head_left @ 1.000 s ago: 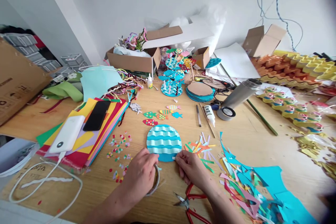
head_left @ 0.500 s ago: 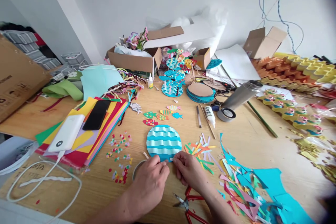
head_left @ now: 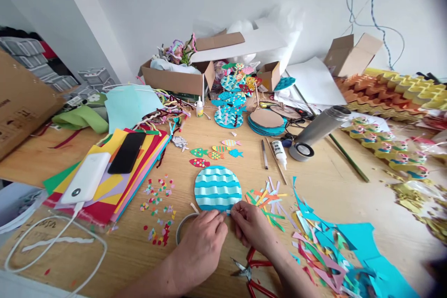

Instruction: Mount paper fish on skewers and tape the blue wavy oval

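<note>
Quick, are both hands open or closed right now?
Left hand: curled by the striped disc; can't tell if it's holding anything.
Right hand: pinched closed at its near edge; can't tell on what.

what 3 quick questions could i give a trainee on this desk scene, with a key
1. True or false: the phone lies on the paper stack.
2. Which lies closest to the striped disc: A flask, B red fish, C pen?
3. Fill in: the tape is partly hidden by the ____ hand.

Key:
1. True
2. B
3. left, as in left hand
</note>
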A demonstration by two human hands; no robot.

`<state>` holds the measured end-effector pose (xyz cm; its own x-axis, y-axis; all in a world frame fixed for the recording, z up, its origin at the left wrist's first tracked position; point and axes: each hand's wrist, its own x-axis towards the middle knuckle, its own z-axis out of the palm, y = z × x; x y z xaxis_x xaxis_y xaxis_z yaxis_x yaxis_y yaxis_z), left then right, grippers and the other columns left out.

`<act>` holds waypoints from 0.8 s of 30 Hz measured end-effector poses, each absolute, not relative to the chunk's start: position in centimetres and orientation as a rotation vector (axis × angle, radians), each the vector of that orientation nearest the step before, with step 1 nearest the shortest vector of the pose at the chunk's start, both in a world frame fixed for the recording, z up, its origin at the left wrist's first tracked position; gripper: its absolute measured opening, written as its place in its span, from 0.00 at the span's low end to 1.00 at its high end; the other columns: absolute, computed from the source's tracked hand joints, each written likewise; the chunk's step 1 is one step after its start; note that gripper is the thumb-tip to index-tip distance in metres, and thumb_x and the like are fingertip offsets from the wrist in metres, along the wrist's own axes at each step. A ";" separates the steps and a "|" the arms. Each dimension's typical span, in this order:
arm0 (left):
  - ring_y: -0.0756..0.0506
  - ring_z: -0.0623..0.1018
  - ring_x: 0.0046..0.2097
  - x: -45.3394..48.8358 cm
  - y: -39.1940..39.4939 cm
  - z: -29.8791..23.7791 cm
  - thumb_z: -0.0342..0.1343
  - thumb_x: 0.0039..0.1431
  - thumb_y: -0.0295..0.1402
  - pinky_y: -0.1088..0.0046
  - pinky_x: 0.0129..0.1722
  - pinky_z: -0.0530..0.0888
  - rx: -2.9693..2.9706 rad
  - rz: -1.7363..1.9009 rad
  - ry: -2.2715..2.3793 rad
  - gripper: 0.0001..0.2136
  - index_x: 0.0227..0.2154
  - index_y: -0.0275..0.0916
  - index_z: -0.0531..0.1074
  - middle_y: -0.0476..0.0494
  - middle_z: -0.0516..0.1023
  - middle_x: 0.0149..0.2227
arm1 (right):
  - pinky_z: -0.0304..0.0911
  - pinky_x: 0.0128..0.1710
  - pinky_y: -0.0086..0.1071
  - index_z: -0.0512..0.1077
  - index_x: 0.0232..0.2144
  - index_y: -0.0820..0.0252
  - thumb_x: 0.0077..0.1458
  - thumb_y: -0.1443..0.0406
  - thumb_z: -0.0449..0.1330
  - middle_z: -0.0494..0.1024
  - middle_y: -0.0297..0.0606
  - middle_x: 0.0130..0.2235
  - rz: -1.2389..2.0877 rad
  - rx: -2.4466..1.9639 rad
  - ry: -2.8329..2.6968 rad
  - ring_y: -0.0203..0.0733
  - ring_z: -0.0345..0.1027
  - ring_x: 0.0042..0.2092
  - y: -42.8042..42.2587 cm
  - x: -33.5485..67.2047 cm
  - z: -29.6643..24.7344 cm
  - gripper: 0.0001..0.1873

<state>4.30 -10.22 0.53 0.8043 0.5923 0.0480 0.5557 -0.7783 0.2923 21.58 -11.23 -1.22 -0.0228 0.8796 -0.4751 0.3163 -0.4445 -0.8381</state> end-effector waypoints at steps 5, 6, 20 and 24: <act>0.42 0.71 0.51 4.5 -10.1 0.5 0.44 0.56 0.20 0.65 0.54 0.65 2.727 0.188 0.881 0.15 0.44 0.32 0.70 0.39 0.75 0.48 | 0.50 0.12 0.23 0.61 0.27 0.56 0.58 0.59 0.48 0.67 0.26 0.14 1.455 -1.786 -1.285 0.32 0.58 0.12 -11.3 21.6 -0.9 0.10; 0.42 0.71 0.50 4.5 -10.1 0.5 0.44 0.56 0.21 0.65 0.53 0.65 2.728 0.177 0.882 0.15 0.44 0.32 0.70 0.38 0.74 0.48 | 0.51 0.13 0.23 0.61 0.27 0.56 0.58 0.60 0.47 0.67 0.26 0.15 1.450 -1.792 -1.293 0.31 0.58 0.13 -11.3 21.6 -0.8 0.10; 0.42 0.70 0.49 4.8 -10.2 0.1 0.44 0.59 0.23 0.61 0.50 0.67 2.776 0.048 0.916 0.13 0.43 0.36 0.69 0.39 0.73 0.48 | 0.53 0.22 0.25 0.63 0.27 0.58 0.62 0.66 0.45 0.70 0.31 0.17 1.034 -1.970 -1.611 0.35 0.65 0.18 -11.5 21.4 -0.3 0.12; 0.42 0.70 0.49 4.9 -10.2 0.2 0.44 0.58 0.23 0.62 0.49 0.68 2.785 0.054 0.918 0.13 0.42 0.35 0.70 0.39 0.73 0.47 | 0.54 0.26 0.26 0.66 0.28 0.59 0.60 0.68 0.47 0.74 0.36 0.22 0.853 -2.042 -1.716 0.39 0.70 0.26 -11.7 21.2 -0.4 0.10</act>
<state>4.89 -10.18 0.22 0.8054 0.5919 -0.0303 0.5843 -0.7844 0.2082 21.17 -11.71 -0.45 0.0902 0.9700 -0.2259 0.7660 -0.2126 -0.6067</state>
